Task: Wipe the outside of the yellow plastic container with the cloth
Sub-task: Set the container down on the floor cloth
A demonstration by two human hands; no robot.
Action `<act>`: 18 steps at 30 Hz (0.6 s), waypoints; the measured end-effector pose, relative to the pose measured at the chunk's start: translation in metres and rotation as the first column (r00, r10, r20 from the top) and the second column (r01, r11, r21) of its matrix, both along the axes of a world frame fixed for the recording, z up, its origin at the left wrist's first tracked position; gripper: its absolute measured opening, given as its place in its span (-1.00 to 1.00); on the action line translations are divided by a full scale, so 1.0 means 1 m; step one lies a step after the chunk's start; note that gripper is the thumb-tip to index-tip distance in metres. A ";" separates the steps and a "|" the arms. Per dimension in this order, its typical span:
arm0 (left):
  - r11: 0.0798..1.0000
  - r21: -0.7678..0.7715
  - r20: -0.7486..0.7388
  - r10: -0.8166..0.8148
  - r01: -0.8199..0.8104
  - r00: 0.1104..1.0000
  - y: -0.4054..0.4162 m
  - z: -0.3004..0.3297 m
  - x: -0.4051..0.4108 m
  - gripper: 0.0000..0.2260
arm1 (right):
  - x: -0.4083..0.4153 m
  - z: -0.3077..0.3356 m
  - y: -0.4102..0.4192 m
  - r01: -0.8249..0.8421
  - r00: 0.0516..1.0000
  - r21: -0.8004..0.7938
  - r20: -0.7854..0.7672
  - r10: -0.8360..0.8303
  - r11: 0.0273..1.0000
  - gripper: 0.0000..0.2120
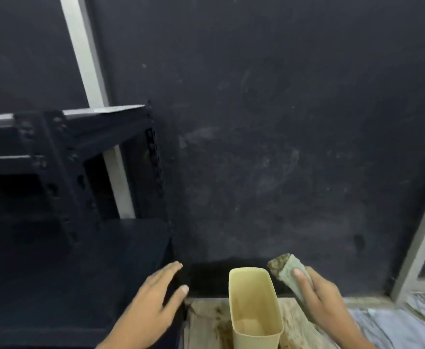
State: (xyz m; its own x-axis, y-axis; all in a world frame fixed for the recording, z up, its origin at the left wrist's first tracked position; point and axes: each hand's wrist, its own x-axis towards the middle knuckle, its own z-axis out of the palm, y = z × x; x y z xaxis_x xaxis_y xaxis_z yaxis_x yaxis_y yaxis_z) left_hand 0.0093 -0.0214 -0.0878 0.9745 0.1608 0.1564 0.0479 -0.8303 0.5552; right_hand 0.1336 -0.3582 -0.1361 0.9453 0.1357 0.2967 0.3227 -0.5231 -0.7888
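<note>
Dark wall far behind; container [255, 306] upright, open, untouched on worn board [206, 321]; right hand [325, 298] clamped on folded cloth [291, 273], seemingly ready to wipe; left hand [151, 301] spread empty, probably reaching to steady.

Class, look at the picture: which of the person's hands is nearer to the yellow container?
Right. The right hand, holding the cloth, is just beside the container; the left hand hovers farther off, empty.

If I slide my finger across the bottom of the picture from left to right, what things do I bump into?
Black shelf → left hand → yellow container → cloth held in the right hand → grey window frame.
</note>
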 end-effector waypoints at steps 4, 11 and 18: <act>1.000 0.030 0.060 0.006 -0.007 0.998 0.005 0.055 -0.028 -0.44 | -0.017 0.039 0.024 -0.060 0.997 -0.032 0.054 0.061 0.998 -0.73; 0.964 0.158 0.641 0.064 -0.213 0.765 0.003 0.116 -0.081 -0.55 | -0.036 0.082 0.075 -0.200 0.972 -0.032 0.123 0.202 0.979 -0.69; 0.949 0.016 0.684 0.218 -0.314 0.696 0.012 0.125 -0.076 -0.11 | -0.021 0.091 0.169 -0.331 0.934 -0.021 0.139 0.330 0.944 -0.61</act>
State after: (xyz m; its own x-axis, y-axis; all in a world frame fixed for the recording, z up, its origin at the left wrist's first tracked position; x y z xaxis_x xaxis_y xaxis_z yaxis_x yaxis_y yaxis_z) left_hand -0.0671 -0.0091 0.0375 0.5266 0.3301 0.7834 -0.0649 -0.9032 0.4242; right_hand 0.1130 -0.1887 -0.0452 0.7965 0.4324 0.4227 0.5835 -0.3662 -0.7248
